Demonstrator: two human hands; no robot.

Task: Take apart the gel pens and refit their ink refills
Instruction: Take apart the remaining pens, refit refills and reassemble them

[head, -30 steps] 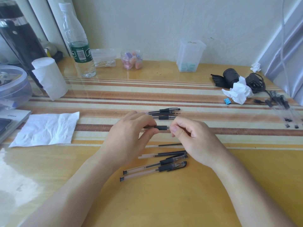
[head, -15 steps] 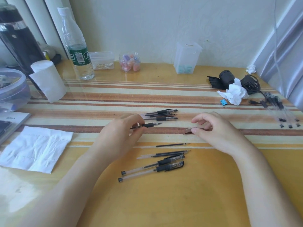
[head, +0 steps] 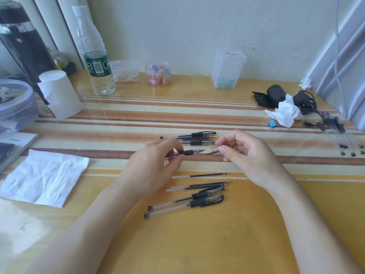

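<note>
Left hand [head: 152, 165]: fingers curled, thumb and forefinger pinching a gel pen [head: 189, 152] at its black grip. The pen is held level above the table, bare tip pointing right.

Right hand [head: 248, 155]: thumb and forefinger pinching a clear cap [head: 214, 150] with a black clip, just right of the gel pen's tip and not touching it. The hands are apart, with a short gap between them.

Pen cluster [head: 195, 137]: pens lying side by side, just beyond the gel pen.

Loose refills [head: 207, 175]: thin, dark, on the person's side of the gel pen. Two capped pens [head: 189, 201] lie nearer the person again.

Table [head: 217, 244]: yellow, glossy. A striped mat [head: 128, 117] runs beneath the gel pen.

Tissue sheet [head: 43, 177]: flat, well left of the gel pen.

Water bottle [head: 94, 56], paper roll [head: 59, 93]: beyond the gel pen, far left.

Jar [head: 158, 74] of coloured pieces, clear tub [head: 227, 70]: beyond the gel pen, against the pale wall.

Crumpled tissue [head: 286, 113], blue clip [head: 272, 123]: well right of the gel pen.
</note>
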